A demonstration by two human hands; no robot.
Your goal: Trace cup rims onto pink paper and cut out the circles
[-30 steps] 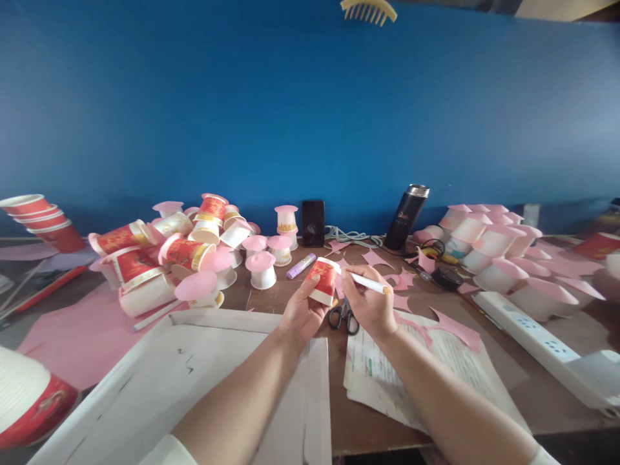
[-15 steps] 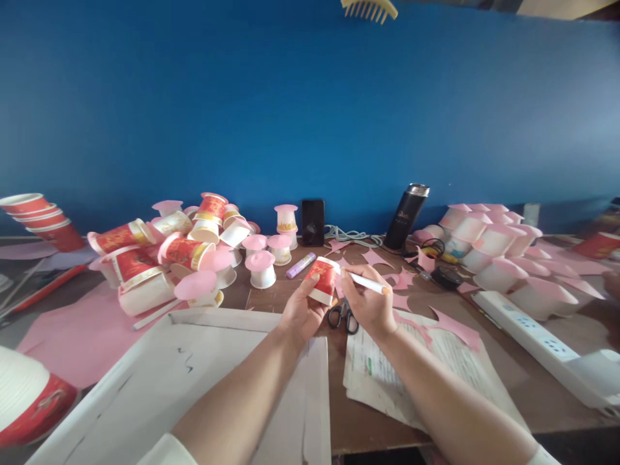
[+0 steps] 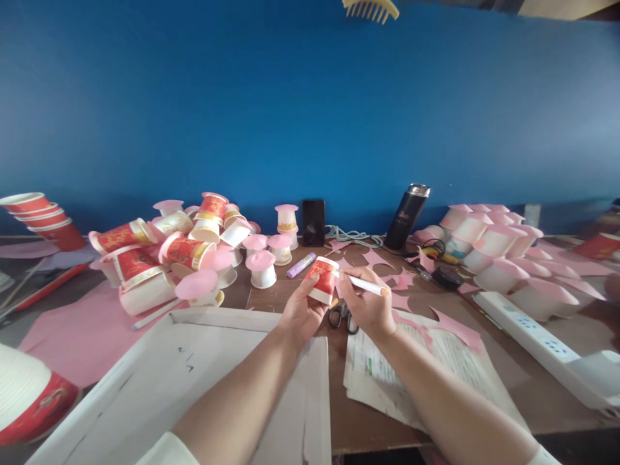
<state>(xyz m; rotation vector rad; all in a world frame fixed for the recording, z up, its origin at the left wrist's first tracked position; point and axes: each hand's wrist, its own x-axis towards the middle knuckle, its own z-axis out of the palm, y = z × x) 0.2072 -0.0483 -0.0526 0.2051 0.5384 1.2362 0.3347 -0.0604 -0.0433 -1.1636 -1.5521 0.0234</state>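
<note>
Brown table (image 3: 361, 423); left hand (image 3: 304, 311) holds cup (image 3: 323, 279); flask (image 3: 407, 216) lettering unreadable.

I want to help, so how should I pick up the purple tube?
Probably pinch the purple tube across its middle, from above: it's slim and lies flat on the brown table, with the red cup in the left hand near its right end.

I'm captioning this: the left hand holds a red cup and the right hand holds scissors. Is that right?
Not quite: the head view shows the right hand holding a white pen, not scissors. The left hand does hold a red cup.
</note>
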